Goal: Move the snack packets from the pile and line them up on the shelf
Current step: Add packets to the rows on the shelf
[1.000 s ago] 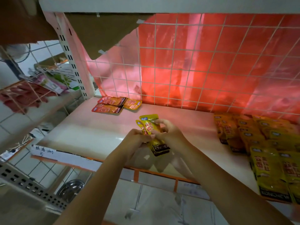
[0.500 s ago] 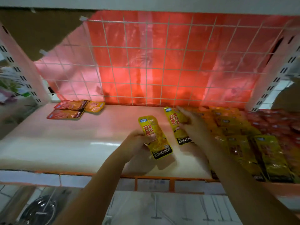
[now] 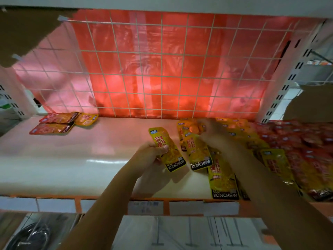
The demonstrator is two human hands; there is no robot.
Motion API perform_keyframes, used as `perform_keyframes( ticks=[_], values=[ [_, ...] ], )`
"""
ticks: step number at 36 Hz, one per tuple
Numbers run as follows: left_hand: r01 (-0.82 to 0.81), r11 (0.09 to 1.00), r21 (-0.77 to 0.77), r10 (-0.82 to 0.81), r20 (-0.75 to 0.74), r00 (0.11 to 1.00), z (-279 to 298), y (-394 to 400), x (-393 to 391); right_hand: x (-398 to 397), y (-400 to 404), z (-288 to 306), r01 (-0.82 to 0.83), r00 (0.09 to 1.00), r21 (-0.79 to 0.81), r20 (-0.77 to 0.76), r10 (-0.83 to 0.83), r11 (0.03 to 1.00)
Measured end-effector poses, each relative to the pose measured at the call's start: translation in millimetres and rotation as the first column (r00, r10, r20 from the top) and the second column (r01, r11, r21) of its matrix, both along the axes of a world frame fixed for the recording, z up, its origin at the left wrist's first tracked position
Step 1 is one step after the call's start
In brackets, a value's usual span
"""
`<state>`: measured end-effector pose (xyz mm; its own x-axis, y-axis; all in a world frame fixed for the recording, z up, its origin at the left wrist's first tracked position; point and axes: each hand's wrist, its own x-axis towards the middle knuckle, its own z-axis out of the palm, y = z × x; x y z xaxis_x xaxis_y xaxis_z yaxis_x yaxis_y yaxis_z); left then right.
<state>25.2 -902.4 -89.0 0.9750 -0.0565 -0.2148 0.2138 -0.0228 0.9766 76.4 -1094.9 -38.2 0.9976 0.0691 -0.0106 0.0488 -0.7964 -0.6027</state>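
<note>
Our left hand [image 3: 150,153] pinches one yellow packet [image 3: 166,149] just above the shelf [image 3: 75,154], thumb on its face, while our right hand [image 3: 210,131] reaches back to the top of another packet [image 3: 197,150] at the left edge of the yellow row [image 3: 234,159]; it is too blurred to tell whether its fingers are gripping or only touching. To do this well, we should lay the held packet flat just beside that last one, its printed foot level with its neighbour's. We should steady the row with the right hand, so it does not slide.
</note>
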Motion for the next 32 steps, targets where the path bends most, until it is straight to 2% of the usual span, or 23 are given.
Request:
perform_keyframes(
  ticks=[2,6,9,12,14,16,20,24,28,32],
  values=[
    [-0.009,0.999,-0.038,0.009,0.005,1.0,-1,-1,2,1,1,-2,-0.036,0.999,0.021,-0.028,0.036,0.999],
    [-0.007,0.992,-0.124,0.011,0.026,1.0,2,-9,12,3,4,-5,-0.034,0.999,-0.033,0.028,0.035,0.999],
    [-0.066,0.979,-0.195,0.068,0.0,0.998,3,-14,22,3,6,-4,-0.057,0.997,-0.179,0.036,0.064,0.982],
    [-0.105,0.959,-0.262,0.091,-0.065,0.994,3,-21,31,3,6,-5,-0.1,0.992,-0.41,0.029,0.123,0.907],
    [-0.096,0.946,-0.308,0.065,-0.111,0.992,0,-26,36,5,4,-6,-0.107,0.99,-0.47,0.028,0.135,0.876],
    [-0.102,0.918,-0.383,0.04,-0.165,0.985,0,-31,38,8,1,-7,-0.114,0.99,-0.456,0.018,0.138,0.883],
    [-0.171,0.832,-0.527,0.025,-0.273,0.962,-2,-34,42,14,-6,-5,-0.184,0.983,-0.315,-0.04,0.181,0.931],
    [-0.224,0.757,-0.614,0.035,-0.303,0.952,-3,-37,41,16,-7,-9,-0.211,0.976,-0.25,0.005,0.22,0.945],
    [-0.222,0.767,-0.602,0.044,-0.295,0.954,-4,-38,45,19,-11,-16,-0.175,0.976,-0.262,0.079,0.202,0.949],
    [-0.202,0.819,-0.537,0.035,-0.304,0.952,0,-38,50,20,-14,-17,-0.146,0.981,-0.31,0.077,0.178,0.939]
  ],
)
